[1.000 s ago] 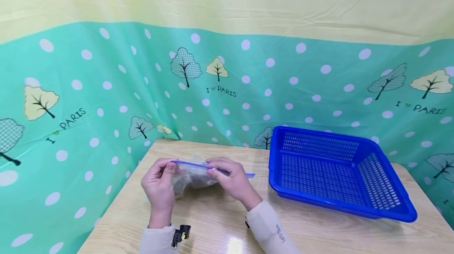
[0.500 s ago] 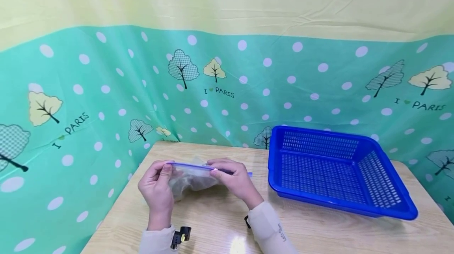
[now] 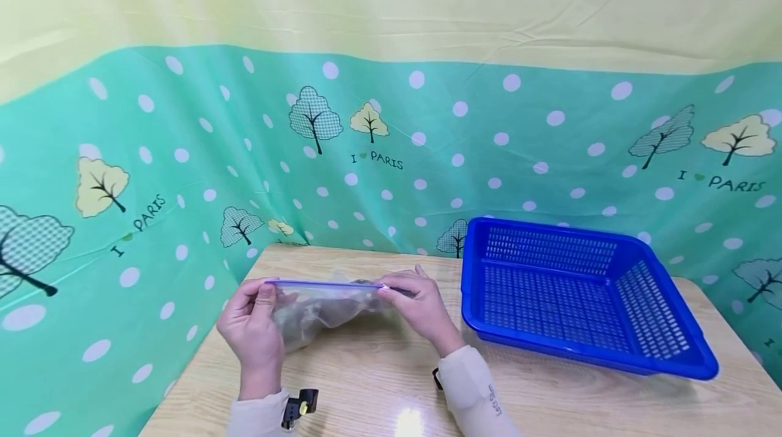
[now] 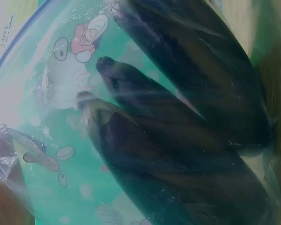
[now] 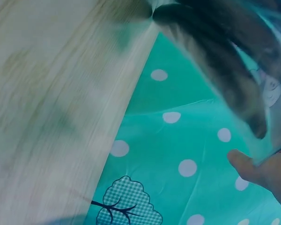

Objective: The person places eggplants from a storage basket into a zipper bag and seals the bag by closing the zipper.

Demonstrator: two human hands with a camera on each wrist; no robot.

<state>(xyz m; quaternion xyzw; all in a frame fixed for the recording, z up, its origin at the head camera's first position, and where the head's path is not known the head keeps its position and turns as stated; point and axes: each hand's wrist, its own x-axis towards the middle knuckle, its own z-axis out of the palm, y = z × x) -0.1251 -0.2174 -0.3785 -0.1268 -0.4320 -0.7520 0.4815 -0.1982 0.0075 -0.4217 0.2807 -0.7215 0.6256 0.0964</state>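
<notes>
A clear zip-top bag [image 3: 314, 315] with a purple-blue zip strip [image 3: 332, 283] stretches between both hands above the table. Thumb and fingers of my left hand [image 3: 255, 321] pinch the strip's left end. My right hand [image 3: 423, 302] pinches the strip farther right. Inside the bag lie dark, long eggplants [image 4: 178, 154], three of them seen through the plastic in the left wrist view. In the right wrist view, two eggplants [image 5: 215, 65] show above the right hand. Folds and glare blur parts of the bag.
To the right stands a blue perforated plastic basket [image 3: 556, 345] on the wooden table [image 3: 360, 389]. Behind and to the left hangs a green dotted curtain [image 3: 342, 172] with trees, close to the table's edges.
My left hand has slid leftward and the right hand slightly to the right, so a longer piece of the zip strip shows between them. The basket has not moved.
</notes>
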